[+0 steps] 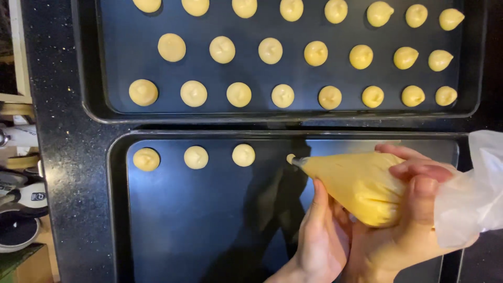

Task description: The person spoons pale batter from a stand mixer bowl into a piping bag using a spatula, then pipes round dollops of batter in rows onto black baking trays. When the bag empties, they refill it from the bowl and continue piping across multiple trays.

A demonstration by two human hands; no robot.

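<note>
Left hand [322, 238]: curled up under the bag [359, 186], fingers cupping its underside, steadying it.
Right hand [414, 209]: clenched round the fat end of the bag, squeezing; the loose plastic tail [474, 188] flares out beyond the bag, to its right.
Bag: lying nearly flat over the near tray [118, 209], full of yellow batter.
Tip [294, 161]: at the bag's left end, a small blob just forming there.
Mounds [196, 157]: three in a row left of the bag's tip, evenly apart.
Risk, spacing: the low tilt could smear this blob sideways or drag a tail.
Risk, size: a hard squeeze would outgrow its neighbours.
Far tray [94, 112]: beyond the bag, three rows filled; those on its right look peaked.
</note>
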